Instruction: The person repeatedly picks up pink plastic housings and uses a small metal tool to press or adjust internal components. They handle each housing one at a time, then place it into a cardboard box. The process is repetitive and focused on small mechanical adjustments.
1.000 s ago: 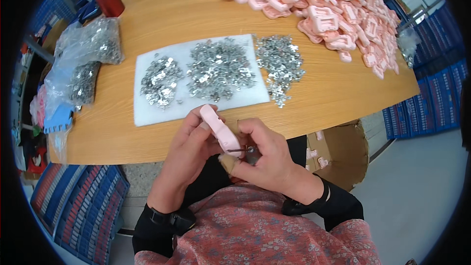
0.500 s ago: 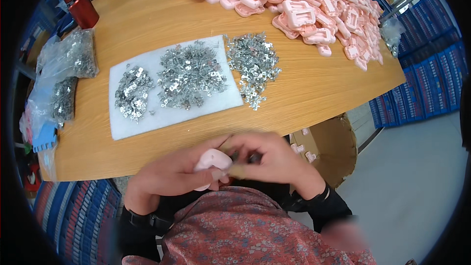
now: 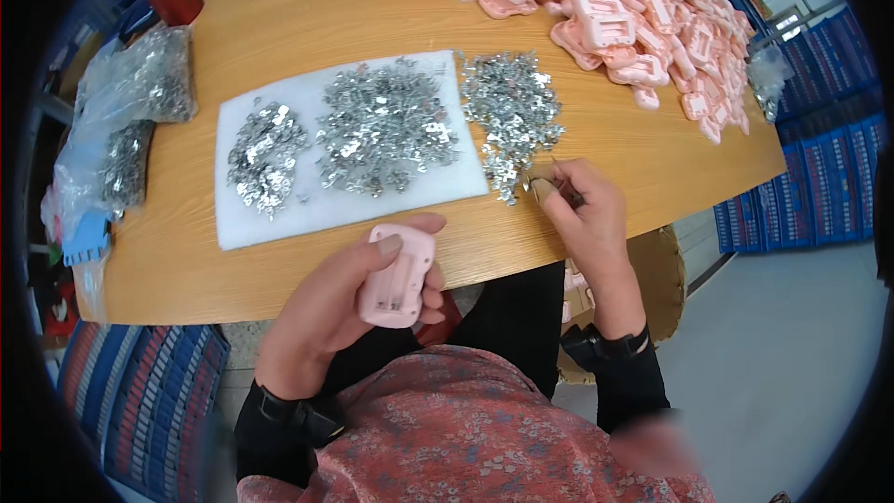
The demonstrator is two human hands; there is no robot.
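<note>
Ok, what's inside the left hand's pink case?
In the pink case, small metal pieces show at the near end; the left hand hides part of the far end.

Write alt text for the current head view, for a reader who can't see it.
A person's left hand holds a pink plastic casing near a wooden table, while the right hand, gripping a small metal tool, is at a pile of silvery metal pieces. Two similar piles lie on a white mat beside it; pink casings are heaped at the far right.
</note>
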